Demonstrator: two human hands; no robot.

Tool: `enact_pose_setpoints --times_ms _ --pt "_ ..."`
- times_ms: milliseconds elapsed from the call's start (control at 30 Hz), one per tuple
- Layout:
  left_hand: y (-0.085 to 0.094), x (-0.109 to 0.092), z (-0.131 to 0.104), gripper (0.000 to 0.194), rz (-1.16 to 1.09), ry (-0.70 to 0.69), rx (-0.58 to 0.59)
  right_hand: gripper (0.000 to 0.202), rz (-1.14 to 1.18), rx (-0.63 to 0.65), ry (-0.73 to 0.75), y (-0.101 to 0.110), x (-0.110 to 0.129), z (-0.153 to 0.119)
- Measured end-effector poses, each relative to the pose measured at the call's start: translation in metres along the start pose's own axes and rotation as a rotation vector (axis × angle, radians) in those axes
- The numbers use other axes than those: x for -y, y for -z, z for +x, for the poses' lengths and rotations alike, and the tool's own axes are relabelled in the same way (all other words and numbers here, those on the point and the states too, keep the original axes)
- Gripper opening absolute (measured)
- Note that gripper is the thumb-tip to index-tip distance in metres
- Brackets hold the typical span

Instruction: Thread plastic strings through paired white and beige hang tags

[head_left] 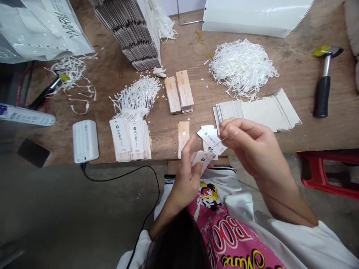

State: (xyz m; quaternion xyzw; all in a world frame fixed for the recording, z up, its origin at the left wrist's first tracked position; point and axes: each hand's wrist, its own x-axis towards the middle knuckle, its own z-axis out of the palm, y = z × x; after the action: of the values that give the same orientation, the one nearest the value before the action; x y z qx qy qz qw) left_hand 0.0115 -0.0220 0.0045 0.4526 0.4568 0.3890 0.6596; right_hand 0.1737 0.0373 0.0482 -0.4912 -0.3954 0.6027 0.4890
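Note:
My left hand (185, 181) grips a white hang tag (201, 160) with a small green mark, just beyond the table's front edge. The fingers of my right hand (249, 147) are pinched on a thin string (219, 142) that runs down toward the top of this tag. Behind the string, more white hang tags (209, 136) lie overlapping at the edge. A small pile of tan cards (184, 134) is just past my left fingertips. Beyond my right hand lies a long fanned row of pale cards (260, 112).
White strings (244, 67) form a big heap at the back. Strung tags (120, 136) lie on the left, near a white power bank (85, 141) with a black cable. Tan card stacks (181, 89), a tall card stack (137, 33), a hammer (322, 89) and a red stool (315, 175) are around.

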Motion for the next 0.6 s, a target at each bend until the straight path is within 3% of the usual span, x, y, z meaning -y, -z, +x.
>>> enact_pose_setpoints --times_ms 167,367,600 --pt "0.003 -0.001 0.001 0.036 -0.008 0.010 0.018 0.015 0.146 0.040 -0.056 0.007 0.010 0.000" --pt "0.001 -0.002 0.002 0.025 -0.281 0.045 0.118 0.018 0.365 0.218 -0.252 0.013 0.005 0.009" --pt "0.006 0.001 0.004 0.028 -0.352 0.108 0.113 0.011 0.246 0.080 -0.235 0.011 -0.013 -0.001"
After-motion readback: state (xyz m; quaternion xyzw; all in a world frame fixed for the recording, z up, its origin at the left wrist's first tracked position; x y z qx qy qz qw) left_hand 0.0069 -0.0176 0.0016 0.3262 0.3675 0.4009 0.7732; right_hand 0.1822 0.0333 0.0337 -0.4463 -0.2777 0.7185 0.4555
